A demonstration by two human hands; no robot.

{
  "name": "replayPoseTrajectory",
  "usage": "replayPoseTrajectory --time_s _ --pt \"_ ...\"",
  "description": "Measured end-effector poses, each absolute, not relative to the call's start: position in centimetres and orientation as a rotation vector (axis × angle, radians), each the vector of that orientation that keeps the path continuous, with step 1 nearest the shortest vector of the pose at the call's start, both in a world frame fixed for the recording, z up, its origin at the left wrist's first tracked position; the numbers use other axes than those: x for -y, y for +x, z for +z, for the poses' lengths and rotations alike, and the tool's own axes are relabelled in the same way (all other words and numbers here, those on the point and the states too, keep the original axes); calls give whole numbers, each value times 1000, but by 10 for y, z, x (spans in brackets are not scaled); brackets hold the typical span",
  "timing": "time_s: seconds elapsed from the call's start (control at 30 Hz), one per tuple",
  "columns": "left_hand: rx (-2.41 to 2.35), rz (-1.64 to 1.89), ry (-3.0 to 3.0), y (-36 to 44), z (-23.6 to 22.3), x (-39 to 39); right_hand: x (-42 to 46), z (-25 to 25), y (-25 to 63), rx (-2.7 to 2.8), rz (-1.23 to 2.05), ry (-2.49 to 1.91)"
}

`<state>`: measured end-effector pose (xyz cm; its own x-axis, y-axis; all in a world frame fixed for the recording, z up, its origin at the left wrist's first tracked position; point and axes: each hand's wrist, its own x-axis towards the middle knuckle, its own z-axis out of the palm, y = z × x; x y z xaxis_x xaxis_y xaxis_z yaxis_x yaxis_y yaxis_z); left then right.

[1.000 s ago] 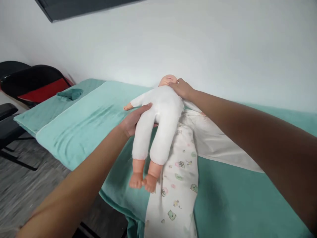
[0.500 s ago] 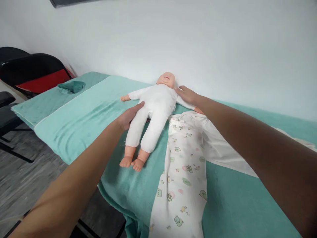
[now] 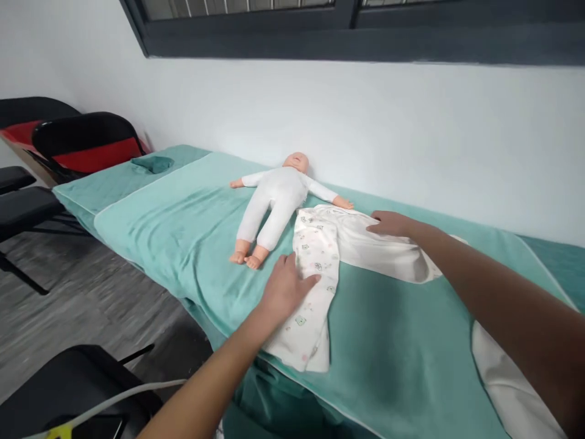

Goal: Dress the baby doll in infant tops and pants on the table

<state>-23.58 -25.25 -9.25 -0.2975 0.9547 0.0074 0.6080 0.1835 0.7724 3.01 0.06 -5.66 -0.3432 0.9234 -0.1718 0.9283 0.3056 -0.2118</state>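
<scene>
A baby doll (image 3: 280, 194) with a white cloth body lies on its back, head toward the wall, arms spread. Beside it lie baby trousers (image 3: 315, 241), one leg printed with small animals and the other plain white, bent off to the right. My left hand (image 3: 287, 285) rests on the printed leg, thumb apart from the fingers. On the upper edge of the plain leg is my right hand (image 3: 392, 224), its thumb and fingers apart; part of its fingertips is hidden. Neither hand touches the doll.
A green sheet (image 3: 183, 213) covers the bed, with a face hole (image 3: 153, 163) at its left end. Black chairs (image 3: 86, 140) stand left, and a black seat (image 3: 77, 384) is in front. White cloth (image 3: 507, 372) lies at the lower right. A wall and window frame (image 3: 320, 42) stand behind.
Both hands have left the doll and moved onto the trousers. The doll lies free. The camera has tilted up, bringing the window into view.
</scene>
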Motion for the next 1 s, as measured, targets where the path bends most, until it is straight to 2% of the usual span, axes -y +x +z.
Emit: replayPoseTrajectory --time_s 0.17,0.3,0.43,0.53,0.6,0.8,0.93,1.0 --pt "-1435 1001 1271 -197 -98 271 50 -28 9 -2691 -410 1568" --pt "-1121 1072 1609 -176 -90 293 100 5 0 -2836 -550 1347" --pt "-1239 1248 2224 -173 -82 302 155 28 -1 -2939 -723 954" --pt "-1445 1454 2331 -178 -72 297 190 35 3 -2928 -812 750" --pt "-1504 1439 2342 -182 -64 292 210 39 7 -2919 -835 706" --pt "-1666 631 2489 -190 -34 282 244 58 25 -2949 -671 1007" --pt "-1970 777 2310 -195 -12 279 245 61 37 -2697 -390 1457" --pt "-2100 945 2113 -196 -3 275 241 55 40 -2563 -388 1572"
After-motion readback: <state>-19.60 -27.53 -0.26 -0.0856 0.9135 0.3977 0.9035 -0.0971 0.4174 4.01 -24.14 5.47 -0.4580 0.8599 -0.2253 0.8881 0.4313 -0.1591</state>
